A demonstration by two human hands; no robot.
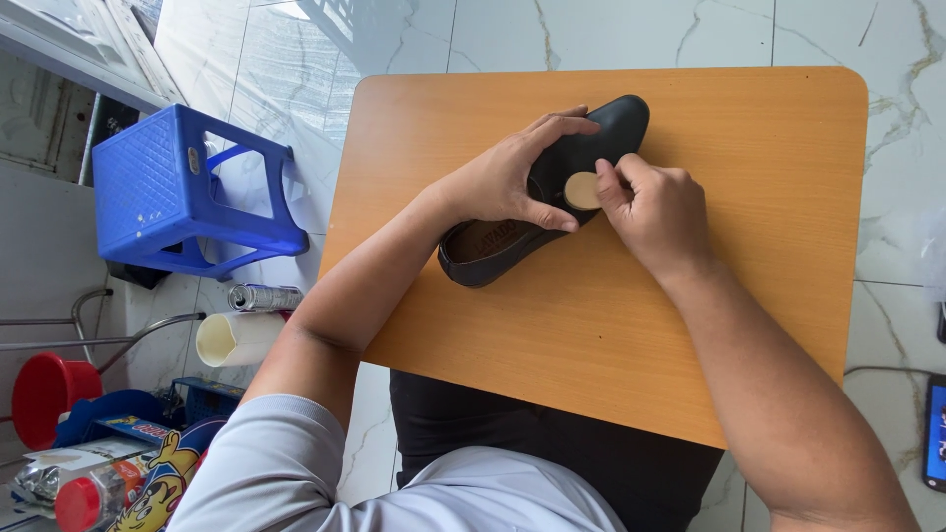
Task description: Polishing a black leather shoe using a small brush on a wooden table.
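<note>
Head view, black shoe (pixel 512 236) under left hand (pixel 503 177) fingers, tan pad (pixel 581 190) pinched by right hand (pixel 655 212)

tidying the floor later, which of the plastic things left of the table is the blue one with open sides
The blue stool, standing on the tiles beside the table. The red bucket lower down is round and closed-walled, and the cream tube lies on its side.

shoe (pixel 591 148): black, tan insole
pad (pixel 581 190): beige
table (pixel 749 197): orange wood grain
stool (pixel 187 187): blue
floor (pixel 611 30): white marble, veined
</note>
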